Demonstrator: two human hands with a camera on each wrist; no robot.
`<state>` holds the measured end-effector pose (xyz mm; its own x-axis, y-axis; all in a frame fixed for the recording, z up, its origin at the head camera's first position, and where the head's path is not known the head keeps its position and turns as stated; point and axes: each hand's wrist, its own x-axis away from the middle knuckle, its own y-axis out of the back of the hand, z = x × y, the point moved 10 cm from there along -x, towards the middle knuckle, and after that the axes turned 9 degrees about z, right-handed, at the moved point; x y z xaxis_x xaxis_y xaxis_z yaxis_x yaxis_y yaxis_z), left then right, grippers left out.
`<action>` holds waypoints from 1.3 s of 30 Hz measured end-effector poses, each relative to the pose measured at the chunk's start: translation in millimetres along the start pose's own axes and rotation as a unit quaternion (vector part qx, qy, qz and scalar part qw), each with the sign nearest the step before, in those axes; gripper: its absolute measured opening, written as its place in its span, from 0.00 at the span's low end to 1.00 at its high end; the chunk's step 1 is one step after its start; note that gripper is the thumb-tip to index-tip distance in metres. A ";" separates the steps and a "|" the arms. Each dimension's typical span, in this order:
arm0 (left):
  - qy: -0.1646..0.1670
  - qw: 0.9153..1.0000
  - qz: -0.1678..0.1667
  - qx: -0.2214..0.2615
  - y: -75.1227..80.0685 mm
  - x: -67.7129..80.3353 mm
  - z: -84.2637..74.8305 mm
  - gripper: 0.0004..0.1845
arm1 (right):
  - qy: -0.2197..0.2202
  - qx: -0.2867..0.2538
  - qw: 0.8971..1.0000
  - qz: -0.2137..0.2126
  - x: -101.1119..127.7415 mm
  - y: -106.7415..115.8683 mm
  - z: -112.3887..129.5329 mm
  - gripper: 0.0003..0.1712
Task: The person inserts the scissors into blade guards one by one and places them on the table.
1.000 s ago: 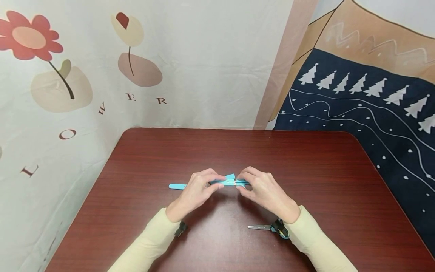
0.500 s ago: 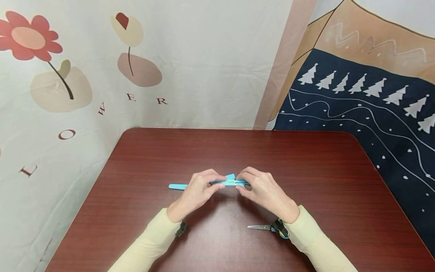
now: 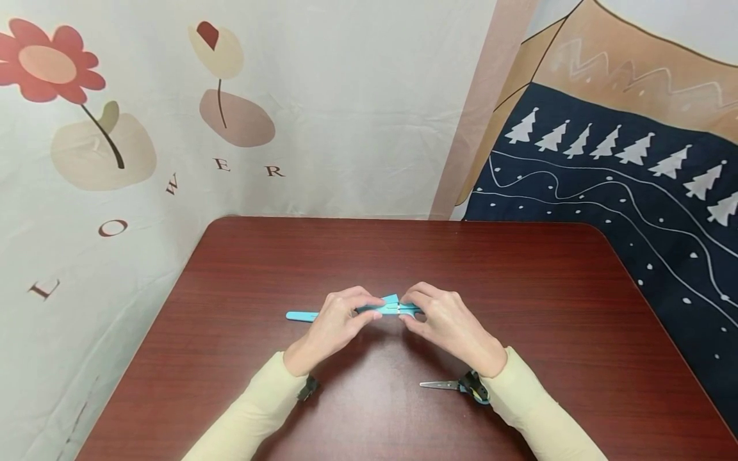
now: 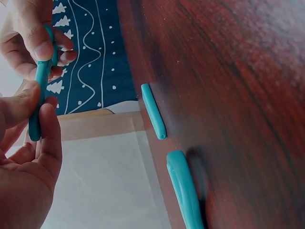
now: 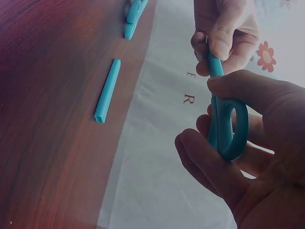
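Observation:
My left hand (image 3: pixel 337 326) pinches a slim turquoise sheath (image 4: pixel 35 126) between thumb and fingers. The sheath covers the blades of a pair of scissors, whose turquoise looped handles (image 5: pixel 233 138) my right hand (image 3: pixel 455 323) holds, thumb on top and fingers below. A thin light line shows where sheath and handles meet in the head view. Both hands are raised over the table, close together. On the table beyond them lies a second slim turquoise sheath (image 5: pixel 107 90), its squared end toward the right. Left of it lies a larger turquoise piece (image 4: pixel 183 188), mostly hidden behind my left hand in the head view.
Another pair of scissors (image 3: pixel 441 385) with bare metal blades lies near my right wrist, pointing left, its handles partly covered. The brown wooden table (image 3: pixel 346 250) has rounded far corners. Behind it hang printed cloths (image 3: pixel 357 128) with flowers and white trees.

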<state>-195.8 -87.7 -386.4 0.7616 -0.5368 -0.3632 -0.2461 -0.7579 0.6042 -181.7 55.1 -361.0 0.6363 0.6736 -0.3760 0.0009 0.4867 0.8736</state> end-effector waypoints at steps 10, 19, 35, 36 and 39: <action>0.007 1.000 0.005 0.004 -0.6 0.2 1.6 0.11 | 0.007 -0.002 1.000 -0.005 -0.3 -0.3 0.9 0.12; 0.017 0.999 0.026 0.022 1.3 0.1 0.3 0.14 | -0.021 -0.018 0.999 0.020 0.6 0.1 -3.0 0.13; 0.000 0.999 -0.019 -0.025 6.3 3.5 -0.8 0.13 | -0.052 -0.001 0.998 0.027 2.6 -0.6 -7.8 0.18; 0.000 0.999 -0.022 -0.028 6.6 3.9 -0.7 0.13 | -0.054 -0.003 0.998 0.027 3.1 -1.2 -8.7 0.17; -0.004 0.999 -0.027 -0.033 7.1 4.6 -1.0 0.13 | -0.059 -0.007 0.998 0.029 3.6 -2.4 -10.1 0.16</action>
<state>-193.5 -95.2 -383.2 0.7680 -0.4984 -0.4021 -0.1641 -0.7602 0.6287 -187.2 61.9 -367.6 0.7213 0.6308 -0.2861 -0.0482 0.4577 0.8878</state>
